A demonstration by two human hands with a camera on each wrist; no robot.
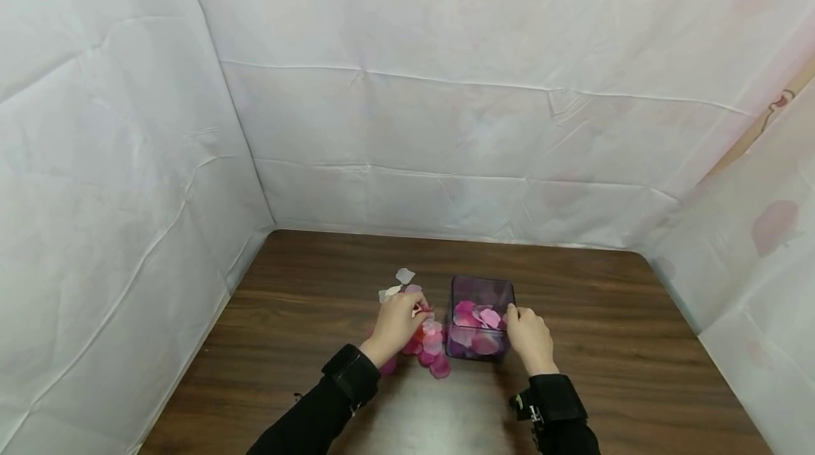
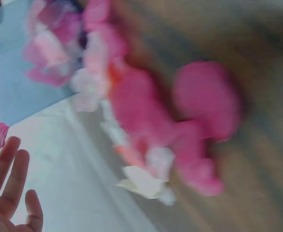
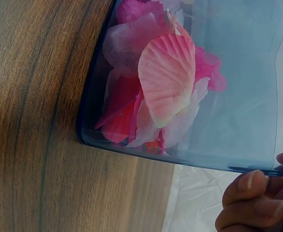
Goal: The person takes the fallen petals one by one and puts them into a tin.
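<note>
My left hand (image 1: 396,322) is over a loose pile of artificial flower petals (image 1: 431,343) in pink, red and white. In the left wrist view its thumb and finger pinch a crinkled pink petal (image 2: 1,138), while the other fingers stand apart from it. Right of the pile stands a see-through purple box (image 1: 482,289) without a lid, with pink petals (image 1: 489,318) heaped inside. My right hand (image 1: 532,342) grips the box's right wall at the rim. Seen through the side in the right wrist view, a light pink petal (image 3: 166,79) lies against the wall.
Both sit on a brown wood-grain table (image 1: 305,299). White petals (image 1: 404,275) lie at the pile's far end. White sheeting (image 1: 407,122) hangs behind the table and along both sides.
</note>
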